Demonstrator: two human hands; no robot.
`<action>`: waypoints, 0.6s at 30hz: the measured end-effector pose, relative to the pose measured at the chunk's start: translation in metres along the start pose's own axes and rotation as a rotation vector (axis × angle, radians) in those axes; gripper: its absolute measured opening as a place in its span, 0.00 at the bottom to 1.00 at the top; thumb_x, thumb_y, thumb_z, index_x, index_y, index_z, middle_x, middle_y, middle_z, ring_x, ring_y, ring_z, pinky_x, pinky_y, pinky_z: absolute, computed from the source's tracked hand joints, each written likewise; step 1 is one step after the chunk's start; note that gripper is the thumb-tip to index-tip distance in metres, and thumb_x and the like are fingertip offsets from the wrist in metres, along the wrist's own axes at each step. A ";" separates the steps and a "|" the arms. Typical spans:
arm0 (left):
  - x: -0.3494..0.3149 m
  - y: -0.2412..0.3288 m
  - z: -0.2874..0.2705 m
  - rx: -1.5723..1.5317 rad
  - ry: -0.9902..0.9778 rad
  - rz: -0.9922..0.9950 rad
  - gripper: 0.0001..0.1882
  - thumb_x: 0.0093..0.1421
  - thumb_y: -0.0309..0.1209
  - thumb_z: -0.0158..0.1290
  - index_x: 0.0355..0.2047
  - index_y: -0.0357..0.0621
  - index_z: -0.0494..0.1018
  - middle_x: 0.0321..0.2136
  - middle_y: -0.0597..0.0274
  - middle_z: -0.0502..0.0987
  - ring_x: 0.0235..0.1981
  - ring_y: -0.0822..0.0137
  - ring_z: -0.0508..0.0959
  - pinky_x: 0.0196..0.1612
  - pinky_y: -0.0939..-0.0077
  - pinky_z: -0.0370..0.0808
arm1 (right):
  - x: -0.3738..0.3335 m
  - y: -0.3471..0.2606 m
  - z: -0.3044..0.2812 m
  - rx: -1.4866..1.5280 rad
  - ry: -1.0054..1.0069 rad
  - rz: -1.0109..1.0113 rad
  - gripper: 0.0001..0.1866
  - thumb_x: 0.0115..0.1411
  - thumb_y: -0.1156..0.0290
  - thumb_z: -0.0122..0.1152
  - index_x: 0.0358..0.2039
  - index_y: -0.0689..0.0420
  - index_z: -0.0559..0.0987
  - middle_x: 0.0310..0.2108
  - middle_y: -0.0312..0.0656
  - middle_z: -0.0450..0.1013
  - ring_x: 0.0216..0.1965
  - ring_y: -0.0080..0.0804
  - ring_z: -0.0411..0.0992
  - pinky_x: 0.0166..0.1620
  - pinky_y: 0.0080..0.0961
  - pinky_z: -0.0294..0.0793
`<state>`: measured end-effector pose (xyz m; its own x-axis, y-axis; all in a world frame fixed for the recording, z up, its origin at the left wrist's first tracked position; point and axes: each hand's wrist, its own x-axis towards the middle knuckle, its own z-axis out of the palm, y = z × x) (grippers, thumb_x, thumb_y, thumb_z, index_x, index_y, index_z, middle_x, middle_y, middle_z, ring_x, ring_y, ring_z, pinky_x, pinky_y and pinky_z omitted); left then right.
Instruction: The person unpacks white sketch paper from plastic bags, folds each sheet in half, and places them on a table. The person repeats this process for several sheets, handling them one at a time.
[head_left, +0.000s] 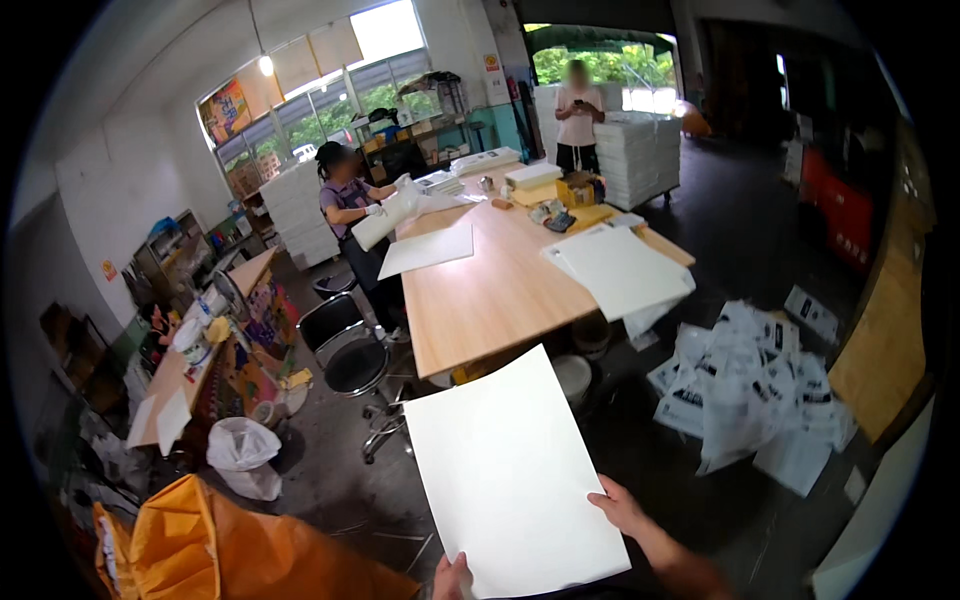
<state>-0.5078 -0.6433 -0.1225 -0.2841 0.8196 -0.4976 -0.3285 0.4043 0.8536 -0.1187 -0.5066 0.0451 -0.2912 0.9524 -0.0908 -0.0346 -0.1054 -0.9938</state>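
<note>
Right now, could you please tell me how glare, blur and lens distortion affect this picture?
In the head view, the upper window is blown out and the tabletop has a sheen; the head view shows the white sheet clear-edged, the right forearm blurred; the head view's fisheye lens bends the wooden panel near the black rim.

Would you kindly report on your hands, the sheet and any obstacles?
Left hand holds sheet near its lower-left corner; right hand, its right edge. Sheet white, held off table. Chair left of sheet, possibly in the way.
</note>
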 end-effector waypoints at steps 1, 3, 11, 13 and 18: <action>0.027 0.028 0.038 -0.146 -0.108 -0.029 0.20 0.65 0.28 0.50 0.57 0.36 0.65 0.47 0.54 0.75 0.45 0.61 0.76 0.47 0.67 0.74 | 0.021 -0.002 -0.016 -0.054 0.087 -0.008 0.24 0.64 0.78 0.51 0.61 0.63 0.65 0.53 0.42 0.71 0.53 0.26 0.68 0.57 0.25 0.67; 0.054 0.096 0.089 -0.139 -0.194 0.027 0.19 0.66 0.29 0.50 0.55 0.35 0.67 0.44 0.58 0.78 0.41 0.64 0.78 0.46 0.68 0.74 | 0.064 -0.013 -0.036 -0.024 0.151 -0.002 0.22 0.64 0.78 0.51 0.59 0.63 0.66 0.51 0.42 0.72 0.51 0.26 0.70 0.54 0.25 0.69; 0.220 0.214 0.159 -0.065 -0.085 0.095 0.14 0.66 0.29 0.50 0.50 0.37 0.71 0.41 0.62 0.78 0.40 0.69 0.77 0.43 0.72 0.74 | 0.235 -0.003 -0.077 0.217 0.077 0.260 0.21 0.63 0.73 0.57 0.56 0.64 0.69 0.47 0.43 0.74 0.47 0.31 0.74 0.49 0.30 0.74; 0.273 0.216 0.140 0.165 0.001 0.089 0.12 0.66 0.30 0.51 0.48 0.39 0.72 0.31 0.67 0.77 0.28 0.75 0.74 0.29 0.76 0.72 | 0.289 0.018 -0.075 0.364 -0.067 0.192 0.21 0.62 0.73 0.57 0.55 0.65 0.69 0.48 0.45 0.74 0.47 0.31 0.73 0.51 0.32 0.73; 0.332 0.267 0.152 0.215 0.087 0.165 0.10 0.63 0.29 0.53 0.43 0.38 0.74 0.29 0.67 0.77 0.25 0.77 0.73 0.27 0.79 0.70 | 0.408 0.034 -0.064 -0.055 -0.053 0.256 0.20 0.62 0.72 0.56 0.53 0.65 0.72 0.45 0.45 0.75 0.45 0.32 0.74 0.49 0.31 0.73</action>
<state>-0.5529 -0.2018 -0.0358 -0.3975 0.8470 -0.3529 -0.0752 0.3532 0.9325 -0.1778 -0.1035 -0.0294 -0.3335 0.8803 -0.3375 0.0981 -0.3237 -0.9411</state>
